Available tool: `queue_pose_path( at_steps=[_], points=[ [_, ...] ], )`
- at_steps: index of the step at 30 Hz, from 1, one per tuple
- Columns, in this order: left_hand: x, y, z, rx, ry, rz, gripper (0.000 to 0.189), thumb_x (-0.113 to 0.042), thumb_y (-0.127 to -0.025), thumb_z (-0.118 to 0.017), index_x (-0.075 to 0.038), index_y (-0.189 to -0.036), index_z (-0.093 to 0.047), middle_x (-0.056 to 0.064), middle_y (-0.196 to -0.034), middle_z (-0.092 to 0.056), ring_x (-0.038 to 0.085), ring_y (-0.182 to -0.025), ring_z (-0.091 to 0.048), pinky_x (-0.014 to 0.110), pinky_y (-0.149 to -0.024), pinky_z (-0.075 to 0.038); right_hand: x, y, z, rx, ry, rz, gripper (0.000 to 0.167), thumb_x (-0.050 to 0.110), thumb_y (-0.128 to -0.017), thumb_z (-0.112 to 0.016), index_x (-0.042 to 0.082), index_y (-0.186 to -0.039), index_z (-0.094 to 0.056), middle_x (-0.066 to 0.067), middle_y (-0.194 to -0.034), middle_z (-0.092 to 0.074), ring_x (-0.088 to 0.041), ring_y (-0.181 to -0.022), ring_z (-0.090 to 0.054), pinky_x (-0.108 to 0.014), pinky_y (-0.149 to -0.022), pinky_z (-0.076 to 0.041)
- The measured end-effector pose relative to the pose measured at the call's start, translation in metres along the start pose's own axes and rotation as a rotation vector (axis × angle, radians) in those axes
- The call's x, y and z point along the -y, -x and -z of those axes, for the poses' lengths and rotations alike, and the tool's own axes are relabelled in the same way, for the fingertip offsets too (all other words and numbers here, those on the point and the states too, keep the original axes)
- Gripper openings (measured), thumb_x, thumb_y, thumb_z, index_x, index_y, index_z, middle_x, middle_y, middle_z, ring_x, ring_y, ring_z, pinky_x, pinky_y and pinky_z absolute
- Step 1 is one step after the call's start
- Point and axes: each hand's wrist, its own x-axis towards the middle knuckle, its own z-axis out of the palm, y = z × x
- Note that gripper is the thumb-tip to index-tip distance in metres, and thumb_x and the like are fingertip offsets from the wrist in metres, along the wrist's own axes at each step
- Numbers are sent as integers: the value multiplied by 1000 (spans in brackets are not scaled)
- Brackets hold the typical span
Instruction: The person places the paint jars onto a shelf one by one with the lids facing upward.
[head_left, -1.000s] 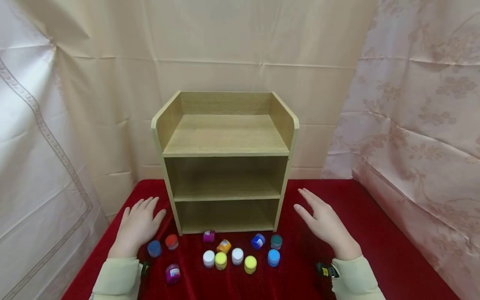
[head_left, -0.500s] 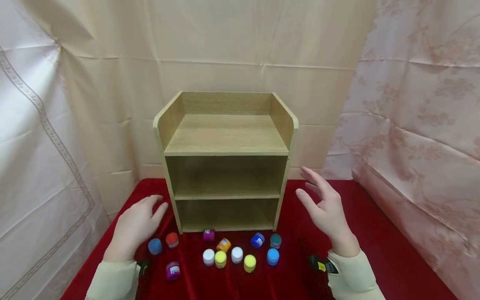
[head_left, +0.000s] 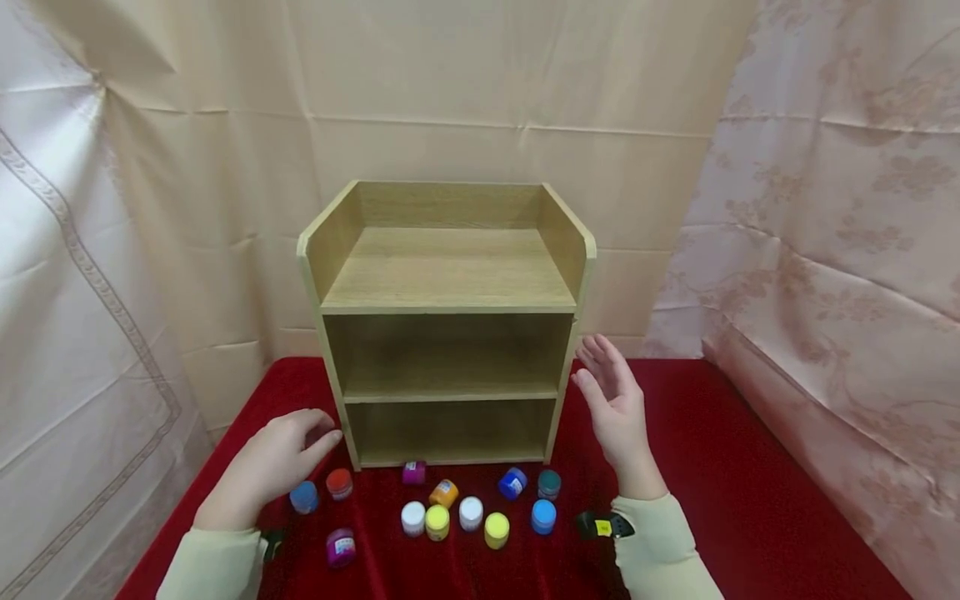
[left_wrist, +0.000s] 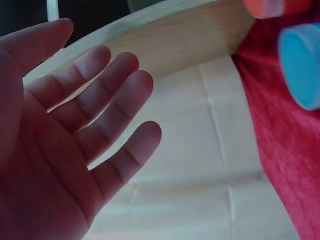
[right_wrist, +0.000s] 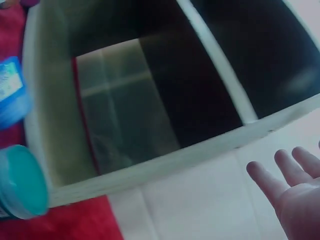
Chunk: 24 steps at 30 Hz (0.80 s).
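My left hand [head_left: 272,462] hovers left of the wooden shelf [head_left: 450,393], close above a red paint jar [head_left: 340,483] and a blue one [head_left: 304,497]. Its fingers are spread and slightly bent in the left wrist view, and the palm holds nothing. On the shelf's other side, my right hand [head_left: 618,408] is raised near the right panel, thumb apart from loosely bent fingers, also holding nothing. Below it lie a teal jar [head_left: 549,484], a light blue jar [head_left: 543,516] and a dark blue jar [head_left: 513,482] tipped on its side.
White [head_left: 413,517], yellow [head_left: 496,530], orange [head_left: 444,493] and purple [head_left: 341,547] jars are scattered before the shelf, some tipped over. A red velvet cloth [head_left: 697,467] covers the table. Beige curtain [head_left: 450,92] hangs behind, with patterned fabric [head_left: 847,208] at right.
My right hand has risen and then shifted left toward the shelf's side, turning its palm inward. My left hand has bent its flat fingers and moved slightly toward the shelf. The jars stay put.
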Motion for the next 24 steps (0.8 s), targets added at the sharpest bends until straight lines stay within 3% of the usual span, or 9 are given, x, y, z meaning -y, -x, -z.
queue_pose_path(
  at_steps=[7,13,24],
  points=[
    [17,3,-10,82,-9,12,29,-25,-92,-74,-2,-110,-72,12,-105,-71,34,-98,-67,54,-85,-55,-20,7,-14,19,89,-67,64,9,-99,-66,15,-157,-39,-9,-152,-48,-28,-138,-48,-31,-105,-45],
    [21,3,-13,112,13,37,32,-27,-92,-74,-2,-112,-71,12,-107,-71,35,-100,-67,55,-86,-55,-34,13,-25,2,112,-103,57,9,-99,-68,12,-152,-47,-13,-142,-57,-31,-122,-60,-24,-92,-53],
    [30,7,-6,149,-1,102,33,-25,-91,-75,-1,-114,-70,11,-104,-70,33,-98,-66,55,-84,-55,-35,13,-24,17,201,-192,50,17,-101,-65,14,-149,-52,-12,-136,-62,-28,-116,-64,-37,-91,-56]
  ],
)
